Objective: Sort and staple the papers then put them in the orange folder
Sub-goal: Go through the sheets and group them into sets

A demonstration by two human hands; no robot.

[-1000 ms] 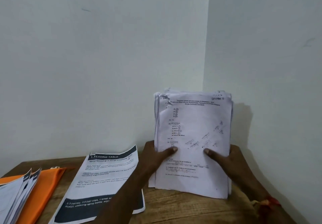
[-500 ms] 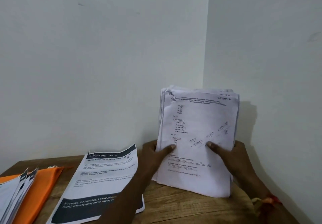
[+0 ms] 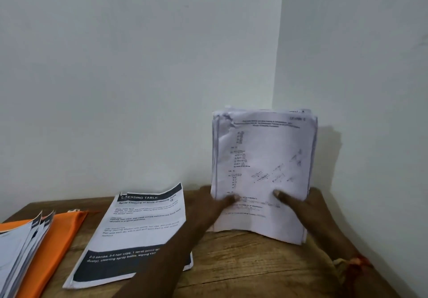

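White printed paper, a thick upright stack (image 3: 264, 172), stands on its lower edge on the brown wooden table (image 3: 243, 267). I have both hands on it. My left hand (image 3: 206, 205) grips its lower left side with the thumb across the front sheet, and my right hand (image 3: 312, 205) grips the lower right the same way.

I judge I am squaring the sheets, so sorting is under way and stapling has not begun; no stapler shows. The flat orange folder (image 3: 58, 235) lies at the table's left end, well apart from the stack. A fanned pile (image 3: 18, 246) of sheets overlaps it, on or in it I cannot tell. Between folder and stack lies a white leaflet (image 3: 139, 232) with black bands.

The table fills a corner of two plain pale walls (image 3: 139, 77).
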